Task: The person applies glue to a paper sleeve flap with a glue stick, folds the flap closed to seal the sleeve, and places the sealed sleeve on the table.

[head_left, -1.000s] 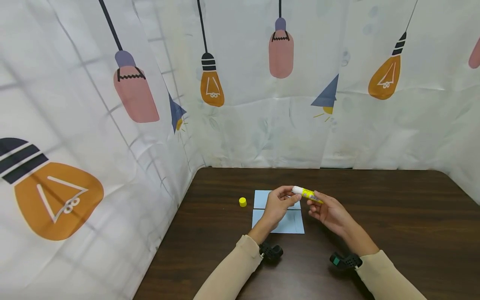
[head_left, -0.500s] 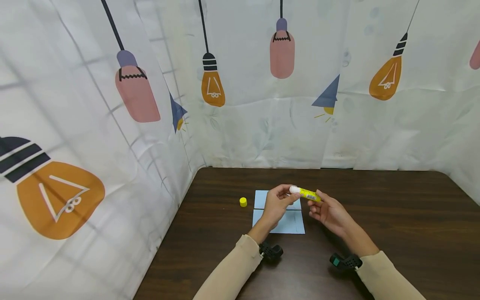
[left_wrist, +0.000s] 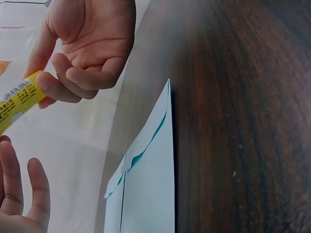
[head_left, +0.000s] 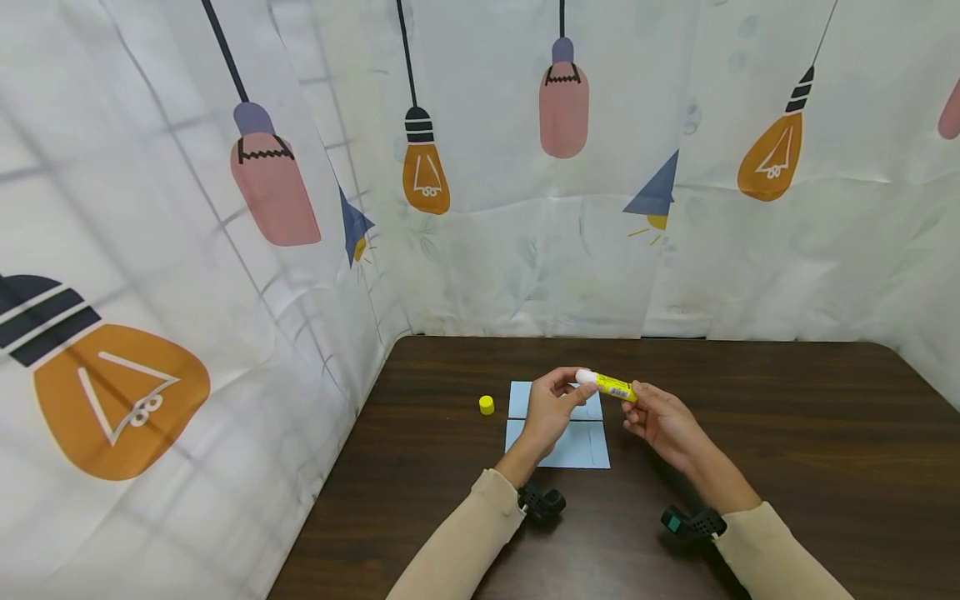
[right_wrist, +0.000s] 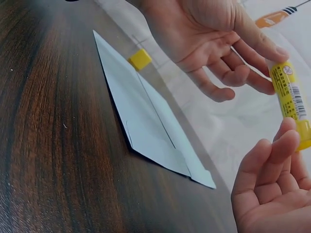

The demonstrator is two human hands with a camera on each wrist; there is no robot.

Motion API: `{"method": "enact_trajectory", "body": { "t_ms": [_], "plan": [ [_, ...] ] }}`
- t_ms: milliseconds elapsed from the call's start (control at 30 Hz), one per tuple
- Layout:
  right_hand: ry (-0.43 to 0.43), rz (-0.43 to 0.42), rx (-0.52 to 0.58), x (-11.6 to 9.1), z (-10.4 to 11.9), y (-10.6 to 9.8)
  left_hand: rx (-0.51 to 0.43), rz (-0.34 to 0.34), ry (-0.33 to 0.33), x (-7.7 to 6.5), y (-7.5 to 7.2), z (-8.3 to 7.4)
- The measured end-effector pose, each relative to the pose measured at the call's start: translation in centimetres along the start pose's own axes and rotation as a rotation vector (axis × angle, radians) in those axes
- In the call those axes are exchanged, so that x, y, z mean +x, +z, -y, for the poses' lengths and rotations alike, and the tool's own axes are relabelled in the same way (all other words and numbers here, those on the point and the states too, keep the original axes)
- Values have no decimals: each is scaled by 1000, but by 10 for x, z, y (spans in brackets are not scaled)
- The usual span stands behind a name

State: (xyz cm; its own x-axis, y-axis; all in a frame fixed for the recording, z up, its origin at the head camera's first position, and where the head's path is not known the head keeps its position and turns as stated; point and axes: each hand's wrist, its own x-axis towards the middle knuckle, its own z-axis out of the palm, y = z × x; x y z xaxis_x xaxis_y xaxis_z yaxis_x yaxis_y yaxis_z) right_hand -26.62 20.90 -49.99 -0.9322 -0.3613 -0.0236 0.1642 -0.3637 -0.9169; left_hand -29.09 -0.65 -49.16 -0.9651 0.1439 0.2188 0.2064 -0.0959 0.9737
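A yellow glue stick (head_left: 617,387) with a white upper end is held between both hands above the table. My left hand (head_left: 550,410) pinches the white end between thumb and fingers. At the yellow base, the thumb and fingertips of my right hand (head_left: 667,424) grip the stick. Its printed label and barcode face the right wrist camera, where the glue stick (right_wrist: 291,92) spans the two hands. Below lies a light blue paper (head_left: 577,446) with a dark crease line across it. The yellow cap (head_left: 487,405) stands off the stick, left of the paper.
The dark wooden table (head_left: 787,433) extends around the paper, with its far edge against a white curtain (head_left: 487,275) printed with lamps. Another curtain side slants along the left. Each wrist wears a black band (head_left: 543,504) with a camera.
The glue stick has shifted slightly left with the left hand. The right fingers have moved to the stick's base end. Paper and cap have stayed put.
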Motion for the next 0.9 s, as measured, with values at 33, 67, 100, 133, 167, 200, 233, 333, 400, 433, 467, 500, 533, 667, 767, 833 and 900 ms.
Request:
{"method": "enact_trajectory", "body": {
  "t_ms": [33, 67, 100, 133, 167, 200, 233, 333, 400, 433, 467, 500, 533, 667, 767, 833, 900],
  "plan": [
    [-3, 6, 2, 0, 0, 0, 1, 0, 7, 0, 0, 0],
    [-5, 10, 4, 0, 0, 0, 3, 0, 14, 0, 0, 0],
    [-6, 12, 7, 0, -1, 0, 6, 0, 20, 0, 0, 0],
    [-6, 13, 9, 0, -1, 0, 11, -1, 24, 0, -1, 0],
    [-9, 15, 10, 0, 0, 0, 16, -2, 27, 0, -1, 0],
    [-13, 15, 13, -1, 0, 1, 25, -3, 30, 0, -1, 0],
    [-17, 15, 15, -1, 0, 1, 35, -5, 33, 0, -1, 0],
    [-46, 8, 8, -1, 2, 0, 38, -8, 42, -1, -1, 0],
    [-66, -2, -1, -2, 3, 0, 35, -11, 46, -1, 0, 0],
    [-76, -8, -10, -2, 4, -1, 28, -12, 46, -1, 0, 0],
    [-84, -17, -20, -2, 5, -1, 21, -13, 46, -1, 1, 0],
    [-93, -24, -30, -3, 6, -2, 18, -16, 45, -1, 1, 0],
    [-102, -31, -41, -3, 7, -2, 18, -18, 45, -1, 2, 0],
    [-136, -59, -111, -4, 7, -4, 15, -26, 36, -2, 2, 0],
    [-153, -88, -170, -4, 7, -4, 13, -37, 22, -2, 2, 1],
    [-155, -121, -209, -4, 7, -3, 5, -46, 10, -2, 2, 0],
    [-152, -157, -234, -3, 7, -1, -4, -54, 3, -2, 2, 0]
  ]
}}
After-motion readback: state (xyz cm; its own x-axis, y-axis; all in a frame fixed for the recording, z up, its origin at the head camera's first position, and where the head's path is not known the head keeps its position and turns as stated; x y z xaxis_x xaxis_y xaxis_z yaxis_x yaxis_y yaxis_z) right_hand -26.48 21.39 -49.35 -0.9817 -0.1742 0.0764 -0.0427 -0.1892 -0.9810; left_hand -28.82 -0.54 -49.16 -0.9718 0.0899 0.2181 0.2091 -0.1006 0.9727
